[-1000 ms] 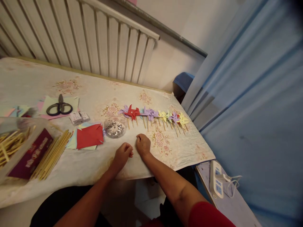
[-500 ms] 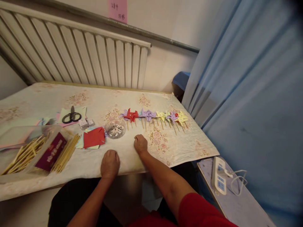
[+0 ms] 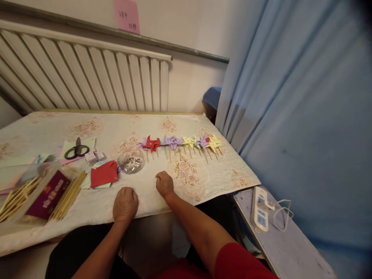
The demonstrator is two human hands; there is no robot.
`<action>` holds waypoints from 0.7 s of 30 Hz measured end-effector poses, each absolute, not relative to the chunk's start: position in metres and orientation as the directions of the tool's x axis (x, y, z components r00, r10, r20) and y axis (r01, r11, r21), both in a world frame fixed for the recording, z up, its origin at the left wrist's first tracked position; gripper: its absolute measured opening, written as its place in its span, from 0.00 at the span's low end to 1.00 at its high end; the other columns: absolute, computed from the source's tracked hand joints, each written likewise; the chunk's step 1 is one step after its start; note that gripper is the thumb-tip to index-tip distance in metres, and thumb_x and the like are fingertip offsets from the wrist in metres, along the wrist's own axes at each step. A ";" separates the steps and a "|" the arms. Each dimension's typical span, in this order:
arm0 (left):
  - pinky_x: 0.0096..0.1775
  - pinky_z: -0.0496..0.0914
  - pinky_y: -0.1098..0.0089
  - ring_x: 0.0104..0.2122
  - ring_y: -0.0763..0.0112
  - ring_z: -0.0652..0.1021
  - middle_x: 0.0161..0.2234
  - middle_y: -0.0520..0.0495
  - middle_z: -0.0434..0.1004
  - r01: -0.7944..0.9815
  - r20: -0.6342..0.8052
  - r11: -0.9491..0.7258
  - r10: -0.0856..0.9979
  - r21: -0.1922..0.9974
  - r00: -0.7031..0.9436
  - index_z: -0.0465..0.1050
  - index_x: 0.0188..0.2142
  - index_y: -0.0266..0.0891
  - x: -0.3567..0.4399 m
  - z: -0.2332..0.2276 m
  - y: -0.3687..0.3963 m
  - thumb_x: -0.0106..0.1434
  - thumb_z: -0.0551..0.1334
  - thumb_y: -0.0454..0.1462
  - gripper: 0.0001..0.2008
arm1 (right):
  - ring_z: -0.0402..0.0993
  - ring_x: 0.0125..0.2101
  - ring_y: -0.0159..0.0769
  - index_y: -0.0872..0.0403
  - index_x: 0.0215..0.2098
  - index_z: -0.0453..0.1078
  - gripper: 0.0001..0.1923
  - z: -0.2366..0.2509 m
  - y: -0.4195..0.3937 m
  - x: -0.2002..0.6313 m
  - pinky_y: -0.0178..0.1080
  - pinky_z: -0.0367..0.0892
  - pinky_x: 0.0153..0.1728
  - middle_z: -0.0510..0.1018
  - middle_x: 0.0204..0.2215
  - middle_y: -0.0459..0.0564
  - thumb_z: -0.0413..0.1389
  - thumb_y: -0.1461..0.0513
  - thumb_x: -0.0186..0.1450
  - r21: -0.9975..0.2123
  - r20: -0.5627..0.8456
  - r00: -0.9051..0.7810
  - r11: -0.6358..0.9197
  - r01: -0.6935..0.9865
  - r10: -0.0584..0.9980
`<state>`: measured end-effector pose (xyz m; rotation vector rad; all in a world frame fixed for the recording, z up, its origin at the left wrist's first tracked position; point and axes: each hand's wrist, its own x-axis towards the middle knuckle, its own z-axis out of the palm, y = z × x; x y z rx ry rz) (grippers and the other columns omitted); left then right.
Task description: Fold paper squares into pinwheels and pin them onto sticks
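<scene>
From the head view, your left hand (image 3: 125, 204) rests curled, knuckles up, on the tablecloth (image 3: 203, 182) near its front edge, holding nothing. Your right hand (image 3: 164, 184) lies loosely closed just beside it. The clear bowl (image 3: 131, 161) sits just beyond both; the pinwheels (image 3: 180, 142) line up farther back.
</scene>
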<state>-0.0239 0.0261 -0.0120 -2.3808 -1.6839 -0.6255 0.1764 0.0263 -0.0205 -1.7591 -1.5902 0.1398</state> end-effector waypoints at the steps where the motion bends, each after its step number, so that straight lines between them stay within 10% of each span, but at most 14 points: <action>1: 0.42 0.66 0.60 0.39 0.56 0.72 0.35 0.39 0.71 0.929 0.424 -0.353 0.862 0.109 0.278 0.71 0.33 0.38 -0.024 -0.012 0.026 0.69 0.49 0.35 0.13 | 0.74 0.39 0.37 0.54 0.38 0.75 0.14 -0.020 0.024 0.176 0.35 0.68 0.45 0.78 0.36 0.50 0.51 0.73 0.62 -0.582 0.388 0.220 0.052 0.812 0.895; 21: 0.42 0.66 0.60 0.40 0.55 0.73 0.35 0.38 0.71 0.939 0.395 -0.329 0.879 0.100 0.266 0.69 0.32 0.40 -0.022 -0.008 0.026 0.69 0.49 0.36 0.13 | 0.75 0.39 0.37 0.53 0.39 0.75 0.12 -0.017 -0.008 0.175 0.36 0.68 0.44 0.79 0.36 0.50 0.51 0.70 0.64 -0.548 0.384 0.196 0.052 0.835 0.903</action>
